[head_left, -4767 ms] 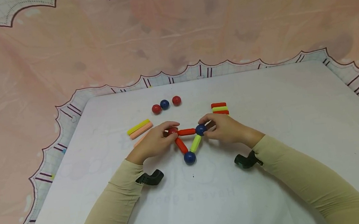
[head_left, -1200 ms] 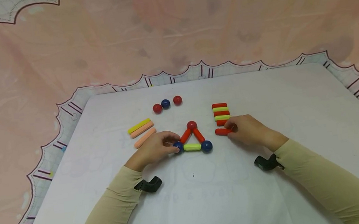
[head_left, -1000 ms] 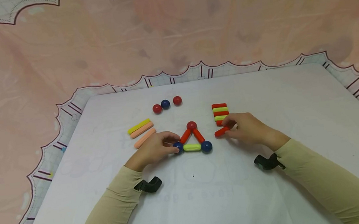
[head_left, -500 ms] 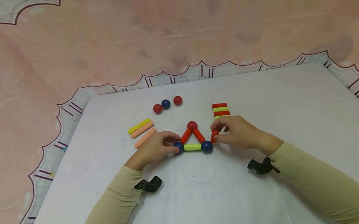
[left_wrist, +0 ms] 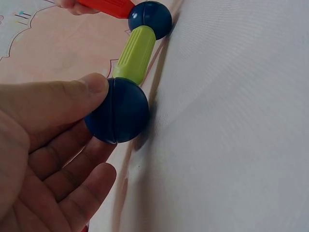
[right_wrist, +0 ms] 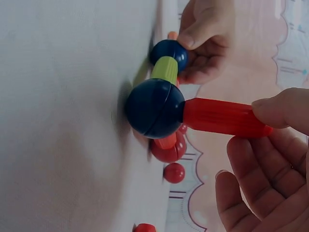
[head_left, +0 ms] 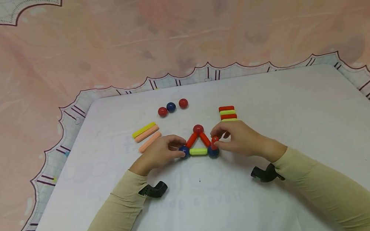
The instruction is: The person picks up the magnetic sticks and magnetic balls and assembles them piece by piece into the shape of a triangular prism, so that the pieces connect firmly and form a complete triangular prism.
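A triangle of toy rods and balls lies on the white table. Its near side is a yellow-green rod (head_left: 198, 151) between two blue balls; two red rods run up to a red ball (head_left: 198, 129) at the far corner. My left hand (head_left: 160, 153) pinches the left blue ball (left_wrist: 118, 111) between thumb and fingers. With thumb and fingertips, my right hand (head_left: 242, 139) holds a red rod (right_wrist: 224, 117) by its upper end. That rod stands up from the right blue ball (right_wrist: 154, 108), its lower end touching the ball.
Behind the triangle lie two loose red balls (head_left: 183, 103) and a blue ball (head_left: 171, 107). Yellow and peach rods (head_left: 149, 142) are left of it, partly near my left hand. A row of red and yellow-green rods (head_left: 227, 113) lies beyond my right hand, which hides some.
The triangle has turned so its red ball points away. My right hand has picked a red rod from the row, carried it left and set it upright on the right blue ball.
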{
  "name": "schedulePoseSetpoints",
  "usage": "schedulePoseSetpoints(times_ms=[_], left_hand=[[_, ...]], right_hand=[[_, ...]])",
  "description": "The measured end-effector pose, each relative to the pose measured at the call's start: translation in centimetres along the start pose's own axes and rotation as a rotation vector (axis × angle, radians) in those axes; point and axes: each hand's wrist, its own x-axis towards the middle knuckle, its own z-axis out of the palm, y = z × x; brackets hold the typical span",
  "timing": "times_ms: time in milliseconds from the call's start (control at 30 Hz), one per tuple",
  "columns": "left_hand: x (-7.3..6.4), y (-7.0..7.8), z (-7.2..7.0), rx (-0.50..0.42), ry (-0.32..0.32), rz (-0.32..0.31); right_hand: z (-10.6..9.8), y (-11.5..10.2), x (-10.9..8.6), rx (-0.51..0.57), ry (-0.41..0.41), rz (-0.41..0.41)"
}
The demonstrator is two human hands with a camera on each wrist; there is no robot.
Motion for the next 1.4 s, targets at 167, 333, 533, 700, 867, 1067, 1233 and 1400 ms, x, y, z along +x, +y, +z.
schedulePoseSetpoints(times_ms=[167, 333, 533, 700, 867, 1067, 1233, 1400], left_hand=[[0.1, 0.0, 0.0, 0.005, 0.000, -0.003], [0.1, -0.1, 0.0, 0.014, 0.000, 0.006], [0.2, 0.0, -0.1, 0.003, -0.012, 0.009], [0.4, -0.1, -0.2, -0.001, -0.009, 0.003], [0.5, -0.2, -0.3, 0.032, 0.010, 0.018], [0.7, -0.2, -0.4, 0.040, -0.015, 0.027], [1.1, -0.2, -0.6, 0.039, -0.029, 0.029], [1.2, 0.0, -0.7, 0.019, -0.021, 0.015]], right_hand=[[0.1, -0.3, 0.0, 0.013, -0.005, 0.002], [0.2, -0.4, 0.1, 0.014, -0.008, -0.005], [0.5, -0.6, 0.3, 0.022, -0.015, -0.010], [0.6, -0.7, 0.4, 0.025, -0.030, 0.003], [0.7, -0.6, 0.3, 0.020, -0.041, 0.019], [0.2, 0.4, -0.1, -0.009, -0.034, 0.053], [-0.4, 1.1, -0.4, -0.026, -0.025, 0.092], [-1.1, 1.9, -0.5, -0.050, 0.004, 0.153]])
